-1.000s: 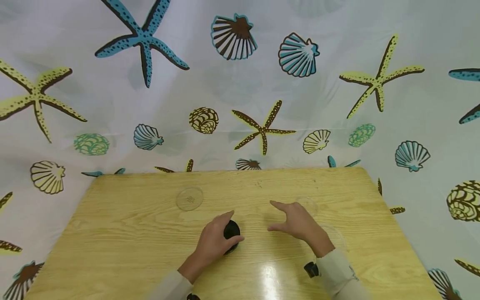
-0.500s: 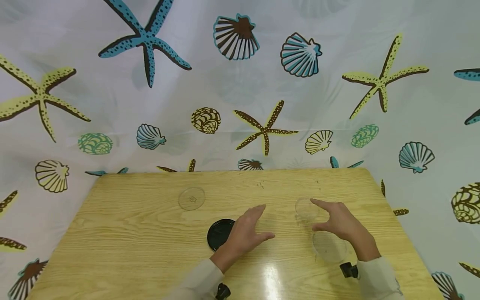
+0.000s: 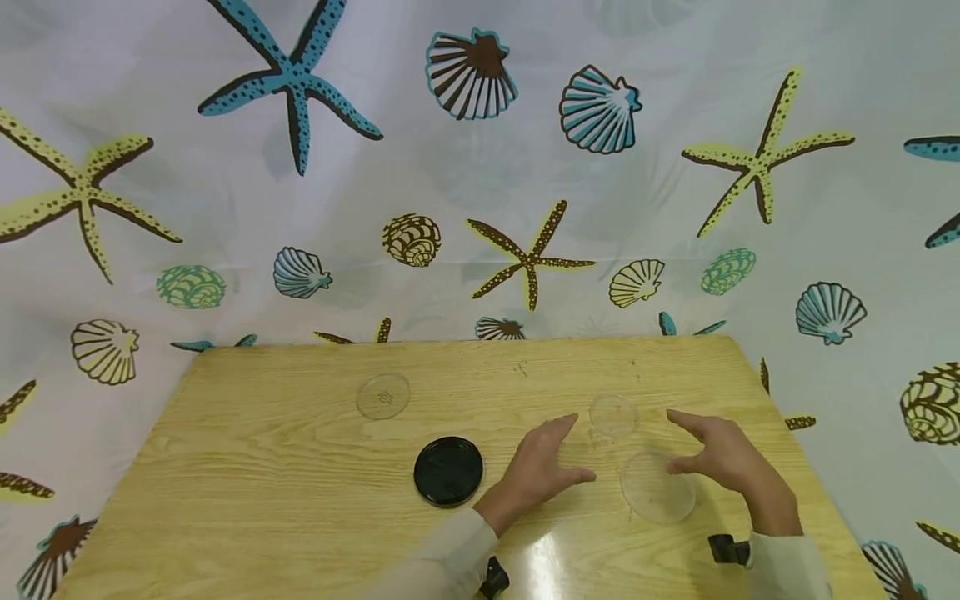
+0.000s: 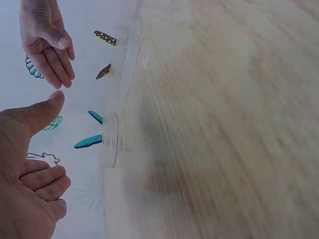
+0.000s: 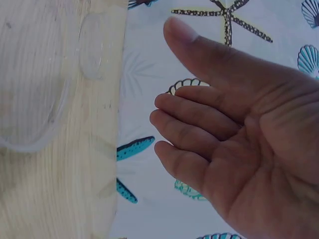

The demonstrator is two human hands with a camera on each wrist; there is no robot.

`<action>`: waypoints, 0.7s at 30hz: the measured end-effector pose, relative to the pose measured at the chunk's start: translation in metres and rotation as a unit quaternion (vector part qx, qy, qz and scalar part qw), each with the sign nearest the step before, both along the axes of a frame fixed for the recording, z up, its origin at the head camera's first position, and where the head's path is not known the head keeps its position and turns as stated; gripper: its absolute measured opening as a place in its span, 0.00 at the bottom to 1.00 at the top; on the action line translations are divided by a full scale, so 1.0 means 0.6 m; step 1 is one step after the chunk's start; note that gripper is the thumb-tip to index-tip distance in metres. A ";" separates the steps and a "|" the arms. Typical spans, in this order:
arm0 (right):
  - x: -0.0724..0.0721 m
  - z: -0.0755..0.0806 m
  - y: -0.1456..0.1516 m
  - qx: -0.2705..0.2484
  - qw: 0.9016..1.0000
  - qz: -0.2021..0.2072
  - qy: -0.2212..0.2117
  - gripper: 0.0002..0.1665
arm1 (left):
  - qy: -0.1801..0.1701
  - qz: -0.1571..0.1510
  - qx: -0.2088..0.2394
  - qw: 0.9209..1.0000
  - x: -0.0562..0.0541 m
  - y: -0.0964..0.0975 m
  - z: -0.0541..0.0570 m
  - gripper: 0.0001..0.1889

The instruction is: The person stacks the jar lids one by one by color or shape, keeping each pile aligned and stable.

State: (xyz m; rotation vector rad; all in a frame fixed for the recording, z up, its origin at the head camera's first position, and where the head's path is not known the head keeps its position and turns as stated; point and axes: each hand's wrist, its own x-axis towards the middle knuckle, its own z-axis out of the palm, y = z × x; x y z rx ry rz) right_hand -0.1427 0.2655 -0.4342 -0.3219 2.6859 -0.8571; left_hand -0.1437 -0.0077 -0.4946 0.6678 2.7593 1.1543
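My left hand [image 3: 538, 467] hovers over the table between a round black dish [image 3: 448, 472] and a large clear round dish [image 3: 658, 492], its thumb and fingers spread apart. Nothing is in its grasp. My right hand [image 3: 723, 454] is also empty, at the right of the large clear dish, with its thumb overlapping that dish's edge in the head view. A smaller clear round dish [image 3: 613, 415] lies just behind the large one. In the right wrist view the right hand's palm [image 5: 259, 144] faces sideways with fingers loosely extended; the left wrist view shows both hands unburdened.
A clear disc with a small mark [image 3: 382, 396] lies at the back left of the wooden table [image 3: 262, 500]. Behind and beside the table hangs a white cloth [image 3: 435, 175] printed with starfish and shells.
My left hand has left the black dish and moved right, uncovering it. My right hand has also shifted right, past the clear dishes.
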 end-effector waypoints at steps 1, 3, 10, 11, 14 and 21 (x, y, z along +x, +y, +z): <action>0.001 -0.002 0.005 0.002 1.000 0.000 0.002 0.50 | -0.002 -0.001 0.000 1.000 -0.001 0.007 -0.002 0.44; 0.004 -0.007 0.017 0.008 1.000 -0.005 0.003 0.50 | -0.002 -0.005 -0.007 1.000 -0.003 0.020 -0.006 0.44; 0.016 -0.020 0.052 0.012 1.000 -0.011 -0.026 0.50 | -0.003 -0.028 -0.041 0.999 -0.003 0.064 -0.017 0.45; 0.018 -0.022 0.055 0.012 0.999 -0.010 -0.031 0.50 | 0.001 -0.032 -0.046 0.998 -0.002 0.068 -0.018 0.45; 0.024 -0.030 0.064 0.007 0.999 -0.015 -0.049 0.50 | 0.014 -0.046 -0.061 0.997 0.001 0.079 -0.024 0.45; 0.026 -0.047 0.069 -0.028 0.998 -0.010 -0.059 0.47 | 0.029 -0.058 -0.087 0.994 0.003 0.096 -0.030 0.44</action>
